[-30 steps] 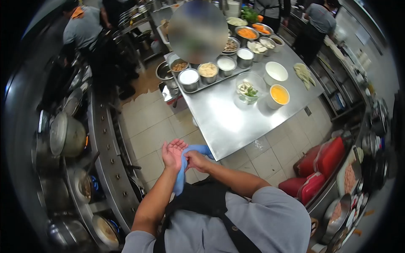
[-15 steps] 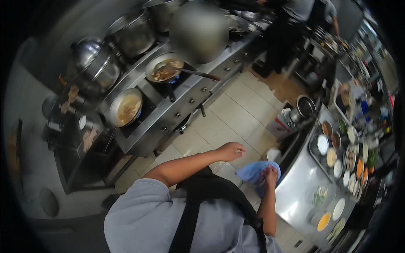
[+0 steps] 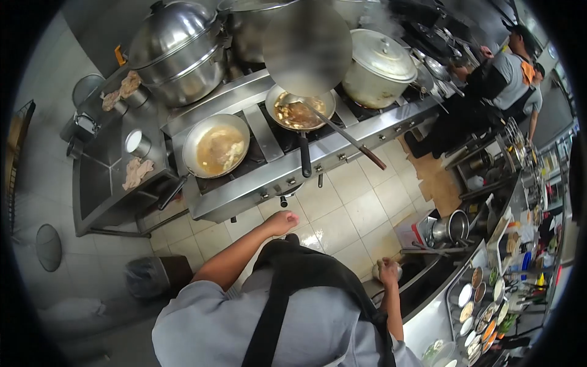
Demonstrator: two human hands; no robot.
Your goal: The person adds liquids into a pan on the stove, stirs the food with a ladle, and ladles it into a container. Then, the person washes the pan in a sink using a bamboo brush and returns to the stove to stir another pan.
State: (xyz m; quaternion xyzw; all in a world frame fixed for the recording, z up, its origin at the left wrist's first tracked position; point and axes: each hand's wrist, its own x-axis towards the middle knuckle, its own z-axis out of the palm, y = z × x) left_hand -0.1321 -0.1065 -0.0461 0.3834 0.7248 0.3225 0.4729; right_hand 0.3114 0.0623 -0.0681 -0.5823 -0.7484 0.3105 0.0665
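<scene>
Steel stove [image 3: 284,180] in the head view: the pan [image 3: 194,142] on its left end looks stiff, heavy with soupy contents, likely to slosh; best held by its handle [image 3: 173,192]. Left hand [image 3: 281,222], before the stove, curls loosely; right hand [image 3: 388,270] is farther off, fingers bent. Whether either pinches anything, I cannot tell.

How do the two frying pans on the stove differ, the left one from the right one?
The left pan holds paler, tan contents; those in the right pan are darker brown. A long-handled utensil rests in the right pan, while none shows in the left pan. The left pan's handle slants toward the picture's lower left; the right pan's points almost straight down the picture. Both sit on the stove and have dark handles.
</scene>
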